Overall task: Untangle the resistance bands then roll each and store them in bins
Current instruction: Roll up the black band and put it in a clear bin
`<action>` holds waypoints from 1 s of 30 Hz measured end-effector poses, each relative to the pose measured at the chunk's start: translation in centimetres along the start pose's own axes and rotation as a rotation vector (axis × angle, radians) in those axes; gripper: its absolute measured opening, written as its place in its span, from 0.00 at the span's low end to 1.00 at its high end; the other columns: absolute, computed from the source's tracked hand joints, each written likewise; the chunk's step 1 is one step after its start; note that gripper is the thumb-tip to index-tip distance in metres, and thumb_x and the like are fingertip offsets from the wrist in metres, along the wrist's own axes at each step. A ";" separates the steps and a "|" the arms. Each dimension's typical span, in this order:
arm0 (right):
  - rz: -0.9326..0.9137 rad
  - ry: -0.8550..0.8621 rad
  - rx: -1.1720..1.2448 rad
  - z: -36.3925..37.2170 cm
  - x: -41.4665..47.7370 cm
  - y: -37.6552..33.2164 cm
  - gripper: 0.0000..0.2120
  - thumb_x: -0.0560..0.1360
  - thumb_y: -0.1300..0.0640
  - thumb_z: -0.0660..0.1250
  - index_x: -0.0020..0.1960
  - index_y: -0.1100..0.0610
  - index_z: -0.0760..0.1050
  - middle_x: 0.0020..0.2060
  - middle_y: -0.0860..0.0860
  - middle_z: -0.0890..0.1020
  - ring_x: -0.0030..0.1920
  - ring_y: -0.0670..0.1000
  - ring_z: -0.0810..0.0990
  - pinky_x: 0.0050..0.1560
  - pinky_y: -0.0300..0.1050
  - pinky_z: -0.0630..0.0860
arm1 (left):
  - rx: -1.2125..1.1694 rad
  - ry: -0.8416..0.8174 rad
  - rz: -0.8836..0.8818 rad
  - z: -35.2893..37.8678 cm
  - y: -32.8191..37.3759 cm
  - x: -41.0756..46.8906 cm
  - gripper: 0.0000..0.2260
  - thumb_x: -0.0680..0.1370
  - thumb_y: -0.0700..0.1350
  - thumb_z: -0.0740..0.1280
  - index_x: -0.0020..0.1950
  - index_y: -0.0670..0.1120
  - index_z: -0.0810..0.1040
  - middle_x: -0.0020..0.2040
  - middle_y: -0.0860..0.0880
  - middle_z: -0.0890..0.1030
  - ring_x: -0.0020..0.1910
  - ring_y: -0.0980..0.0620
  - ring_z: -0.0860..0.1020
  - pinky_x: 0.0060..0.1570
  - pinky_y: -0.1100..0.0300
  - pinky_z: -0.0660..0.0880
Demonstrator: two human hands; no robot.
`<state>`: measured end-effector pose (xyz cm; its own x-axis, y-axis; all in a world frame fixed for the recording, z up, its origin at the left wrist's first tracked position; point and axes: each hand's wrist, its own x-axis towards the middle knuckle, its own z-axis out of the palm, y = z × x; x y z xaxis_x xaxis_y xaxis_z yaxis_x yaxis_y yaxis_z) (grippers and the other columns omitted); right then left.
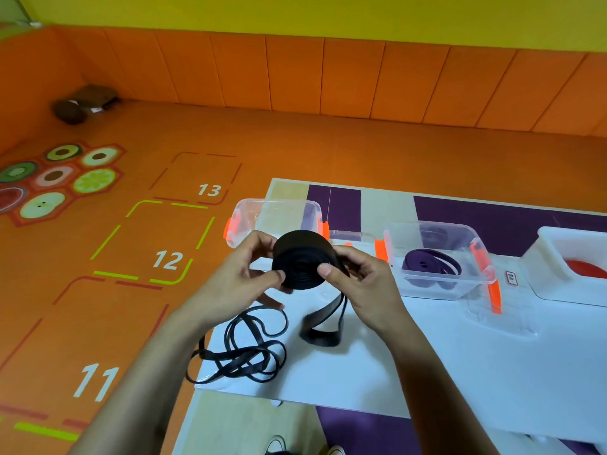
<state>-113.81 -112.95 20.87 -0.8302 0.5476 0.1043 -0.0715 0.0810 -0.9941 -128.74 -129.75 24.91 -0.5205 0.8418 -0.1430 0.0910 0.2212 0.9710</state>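
Note:
A wide black resistance band [302,261] is wound into a thick roll and held above the white table [427,372]. My left hand [249,274] grips its left side and my right hand [358,280] grips its right side, thumbs on the roll's face. The band's loose tail [323,326] hangs down and loops on the table. A thin black band [246,349] lies tangled at the table's left edge. Behind the roll stands an empty clear bin [262,215] with orange clips. A second clear bin [440,257] holds a purple band [430,264].
A white bin [565,257] with a red band [588,269] inside stands at the far right. The table's left edge drops to an orange floor with numbered squares. Shoes [305,448] show at the bottom edge.

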 end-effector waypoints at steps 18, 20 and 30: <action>0.069 -0.057 -0.030 -0.6 -0.2 0.4 0.09 0.75 0.60 0.76 0.54 0.53 0.85 0.45 0.49 0.85 0.46 0.46 0.81 0.50 0.36 0.77 | 0.039 0.021 0.132 0.6 -1.2 -0.3 0.11 0.80 0.47 0.67 0.60 0.46 0.73 0.55 0.47 0.78 0.34 0.37 0.83 0.39 0.42 0.83; 0.071 -0.040 0.005 -0.7 -0.2 0.6 0.09 0.76 0.58 0.75 0.57 0.53 0.84 0.46 0.48 0.86 0.48 0.46 0.82 0.49 0.38 0.76 | -0.114 0.043 0.115 1.0 -1.3 -0.1 0.13 0.79 0.46 0.66 0.61 0.42 0.71 0.57 0.43 0.77 0.35 0.34 0.84 0.40 0.44 0.83; 0.051 -0.044 -0.015 -0.2 0.2 0.9 0.09 0.82 0.56 0.67 0.61 0.55 0.80 0.34 0.38 0.79 0.34 0.40 0.75 0.39 0.32 0.71 | -0.227 0.021 -0.121 1.5 -1.0 0.2 0.08 0.83 0.39 0.64 0.61 0.42 0.70 0.62 0.36 0.78 0.43 0.33 0.85 0.39 0.43 0.84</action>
<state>-113.92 -112.65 19.99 -0.8564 0.5138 0.0521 -0.0204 0.0670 -0.9975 -127.71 -129.04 23.63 -0.5341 0.8047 -0.2593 -0.1645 0.2019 0.9655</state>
